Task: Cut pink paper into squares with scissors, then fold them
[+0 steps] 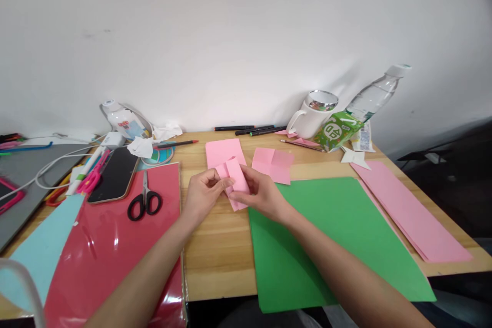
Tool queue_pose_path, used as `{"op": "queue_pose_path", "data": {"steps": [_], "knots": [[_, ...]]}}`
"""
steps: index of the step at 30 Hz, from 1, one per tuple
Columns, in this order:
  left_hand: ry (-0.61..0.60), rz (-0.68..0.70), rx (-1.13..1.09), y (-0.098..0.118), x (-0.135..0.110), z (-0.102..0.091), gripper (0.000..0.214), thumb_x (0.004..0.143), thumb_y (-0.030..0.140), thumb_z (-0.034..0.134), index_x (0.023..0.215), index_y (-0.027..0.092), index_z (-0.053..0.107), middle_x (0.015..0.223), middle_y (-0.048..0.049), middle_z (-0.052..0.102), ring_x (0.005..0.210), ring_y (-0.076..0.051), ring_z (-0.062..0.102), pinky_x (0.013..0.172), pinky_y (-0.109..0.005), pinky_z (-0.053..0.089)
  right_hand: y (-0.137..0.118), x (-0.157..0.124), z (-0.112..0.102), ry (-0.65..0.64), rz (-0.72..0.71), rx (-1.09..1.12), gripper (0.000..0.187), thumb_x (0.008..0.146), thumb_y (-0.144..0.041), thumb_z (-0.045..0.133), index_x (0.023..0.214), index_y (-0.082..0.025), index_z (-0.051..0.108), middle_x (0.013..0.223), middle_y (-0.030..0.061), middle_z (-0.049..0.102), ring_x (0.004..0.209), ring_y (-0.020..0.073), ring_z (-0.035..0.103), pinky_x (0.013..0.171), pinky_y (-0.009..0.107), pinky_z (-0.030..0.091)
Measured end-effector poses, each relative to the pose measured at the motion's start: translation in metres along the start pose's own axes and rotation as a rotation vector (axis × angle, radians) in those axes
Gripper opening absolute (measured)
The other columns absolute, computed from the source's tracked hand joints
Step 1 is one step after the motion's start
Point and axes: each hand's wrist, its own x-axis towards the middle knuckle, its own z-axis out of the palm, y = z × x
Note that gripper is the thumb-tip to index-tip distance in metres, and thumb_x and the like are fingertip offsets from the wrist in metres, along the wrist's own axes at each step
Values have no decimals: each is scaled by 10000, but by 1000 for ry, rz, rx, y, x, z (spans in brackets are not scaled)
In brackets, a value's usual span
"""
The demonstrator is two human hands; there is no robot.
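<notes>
A folded piece of pink paper (237, 177) is held above the wooden table, pinched from both sides. On its left edge, the thumb and curled fingers of my left hand (205, 189) close on it. My right hand (267, 192) grips the right edge between thumb and fingers. Just behind lies a stack of pink paper (223, 151), partly covered by the held piece. To the right of that, a creased pink square (272, 164) lies slightly raised along its folds.
Green paper (334, 241) lies under my right forearm, pink strips (415, 210) beyond. Red paper in clear wrapping (115, 246) carries black-handled scissors (145, 200) and a phone (114, 174). Markers (265, 130), a white mug (313, 113), a green carton (336, 130) and bottle (374, 95) stand or lie near the wall.
</notes>
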Motion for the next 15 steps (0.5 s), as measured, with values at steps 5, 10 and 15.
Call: {"op": "queue_pose_path", "data": {"steps": [5,10,15], "knots": [[15,28,83,3,-3,2,319,629,342,707,464,158,506,459,55,448,463,-78,394,456,-201,310,-9,0,-1,-138,-6,118,444,730,-343,669,1123,-208,512,972,26,562,903,178,546,769,267,470],[-55,48,137,3,-6,4,306,667,345,669,478,162,515,469,52,444,475,-83,393,466,-203,324,-8,-2,4,-131,9,8,426,662,-297,724,1023,-208,516,877,1,523,781,152,494,679,247,450],[-10,107,204,-3,-3,1,194,724,337,627,642,162,605,595,22,549,556,-109,480,516,-215,374,-6,1,-5,-22,89,209,360,737,-280,640,1069,-198,525,929,26,578,816,159,540,727,271,450]]}}
